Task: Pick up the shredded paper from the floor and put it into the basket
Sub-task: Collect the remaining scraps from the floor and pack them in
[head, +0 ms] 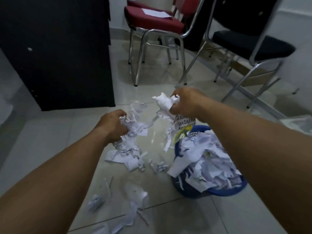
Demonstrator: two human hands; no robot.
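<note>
A blue basket (236, 189) stands on the floor at the right, heaped with white shredded paper (207, 159). My right hand (187, 103) is closed on a white clump of shreds (164, 103) just beyond the basket's far rim, strips dangling from it. My left hand (112, 124) grips another bunch of shreds (133, 122) above a loose pile on the floor (125, 153). More scraps (135, 200) lie scattered on the tiles nearer to me.
A black cabinet (55, 48) rises at the left. A red chair (153, 19) with paper on its seat and a black chair (249, 44) on metal legs stand behind. White tiled floor (50, 141) spreads all around.
</note>
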